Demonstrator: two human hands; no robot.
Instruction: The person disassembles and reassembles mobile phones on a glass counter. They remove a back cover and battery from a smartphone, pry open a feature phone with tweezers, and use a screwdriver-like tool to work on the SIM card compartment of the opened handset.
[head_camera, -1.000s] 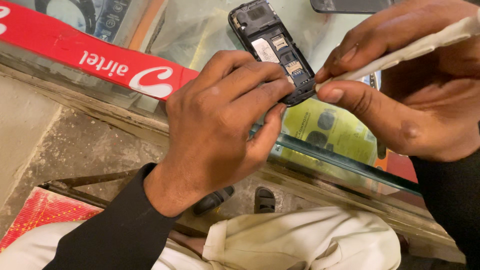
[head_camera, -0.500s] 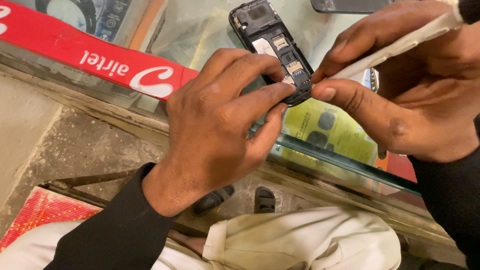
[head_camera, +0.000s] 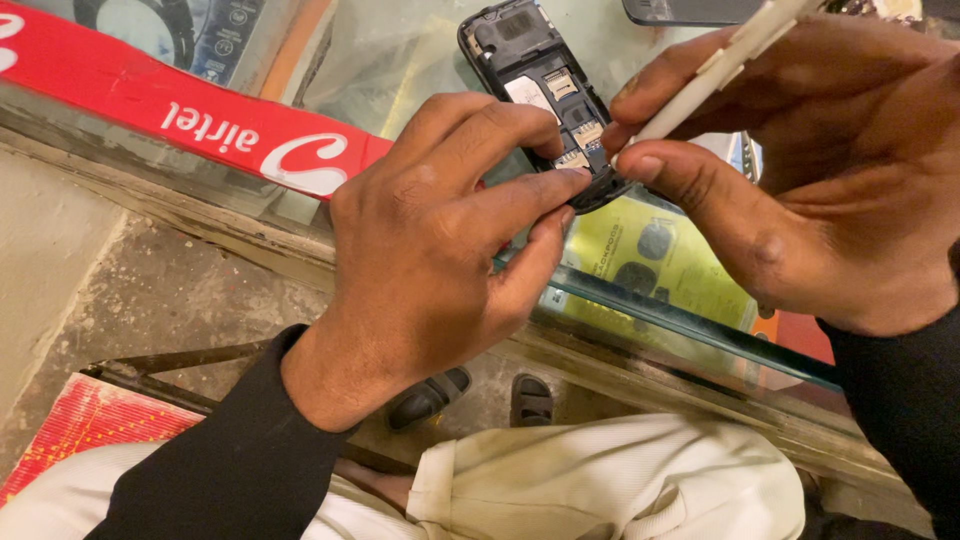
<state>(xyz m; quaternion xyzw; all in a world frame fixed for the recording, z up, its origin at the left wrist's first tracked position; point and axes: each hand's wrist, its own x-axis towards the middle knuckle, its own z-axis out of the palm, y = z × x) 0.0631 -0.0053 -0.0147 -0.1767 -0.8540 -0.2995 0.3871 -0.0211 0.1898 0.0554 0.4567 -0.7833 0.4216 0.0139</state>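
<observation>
Two sandalled feet (head_camera: 480, 397) and pale trousers (head_camera: 600, 490) nearest. Left hand (head_camera: 430, 260), fingers curled, pins open-backed black phone (head_camera: 545, 90) on glass counter (head_camera: 680, 300), fingertips (head_camera: 570, 180) at its lower end. Right hand (head_camera: 800, 180) pinches white tool (head_camera: 720, 65), tip at phone's slots. Red banner (head_camera: 180, 110) further left; dark device (head_camera: 690, 10) farthest.

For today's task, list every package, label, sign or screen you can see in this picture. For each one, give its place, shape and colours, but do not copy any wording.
Red banner strip: long band running slantwise along the counter's upper left, red with white lettering and a white swirl.
Yellow-green leaflet: under the glass counter, below the right hand, rectangular, with dark phone pictures.
White sticker: small rectangle inside the open black phone.
Dark printed package: top left, behind the banner, partly hidden.
</observation>
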